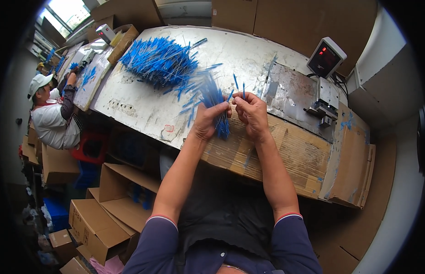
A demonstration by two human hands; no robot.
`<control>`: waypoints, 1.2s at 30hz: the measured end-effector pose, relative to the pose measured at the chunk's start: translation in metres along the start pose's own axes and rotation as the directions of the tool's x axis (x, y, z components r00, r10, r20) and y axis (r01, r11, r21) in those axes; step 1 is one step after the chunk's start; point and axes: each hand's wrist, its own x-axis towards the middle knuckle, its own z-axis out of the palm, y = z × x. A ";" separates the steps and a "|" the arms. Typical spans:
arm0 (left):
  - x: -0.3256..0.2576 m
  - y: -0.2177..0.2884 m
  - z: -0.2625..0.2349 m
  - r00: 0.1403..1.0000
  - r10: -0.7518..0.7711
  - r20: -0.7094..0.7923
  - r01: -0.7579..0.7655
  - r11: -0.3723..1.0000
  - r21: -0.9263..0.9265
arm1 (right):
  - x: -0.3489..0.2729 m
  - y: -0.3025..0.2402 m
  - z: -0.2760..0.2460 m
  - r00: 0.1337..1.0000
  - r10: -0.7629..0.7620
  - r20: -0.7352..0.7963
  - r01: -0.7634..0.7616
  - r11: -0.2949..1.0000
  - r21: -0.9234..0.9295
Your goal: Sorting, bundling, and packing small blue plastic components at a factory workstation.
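Observation:
My left hand (pixel 207 121) is closed around a bundle of thin blue brushes (pixel 213 97) with wire stems; its upper part is smeared by motion. Close beside it, my right hand (pixel 253 115) pinches a thin blue brush (pixel 243 87) between thumb and fingertips. A second blue tip (pixel 235 81) stands up just left of that one; I cannot tell which hand has it. Farther back on the white table (pixel 144 100) lies a big heap of the same brushes (pixel 160 63), and some loose ones spread from it toward my left hand.
Cardboard (pixel 276 148) covers the table's near edge. To the right are a metal plate, a small metal machine (pixel 326 104) and a red-digit display box (pixel 326 57). A co-worker (pixel 51 114) handles blue pieces at the far left. Cartons (pixel 98 223) crowd the floor at left.

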 end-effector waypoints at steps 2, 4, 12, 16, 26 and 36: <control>-0.001 -0.002 0.002 1.000 0.019 0.007 -0.019 1.000 0.011 | -0.003 -0.002 0.004 1.000 0.017 0.010 -0.017 1.000 -0.005; -0.003 -0.002 0.004 1.000 0.003 0.012 -0.003 1.000 0.002 | -0.006 -0.002 0.011 0.998 0.017 -0.067 -0.020 0.999 -0.044; -0.005 -0.003 0.003 0.998 -0.022 0.055 0.021 1.000 0.019 | 0.001 0.006 0.002 0.993 -0.039 -0.114 0.053 0.991 0.123; -0.007 0.004 0.001 0.996 -0.061 0.065 0.059 0.997 0.042 | 0.011 -0.006 -0.009 0.953 -0.191 -0.235 0.239 0.951 0.194; 0.000 -0.003 -0.003 0.998 -0.011 0.064 0.014 0.999 -0.035 | 0.015 -0.015 -0.010 0.804 -0.374 -0.461 0.498 0.848 0.181; -0.001 -0.002 0.001 0.994 -0.020 0.112 0.015 0.999 0.043 | 0.002 -0.006 0.004 0.999 0.025 0.027 -0.020 0.987 -0.160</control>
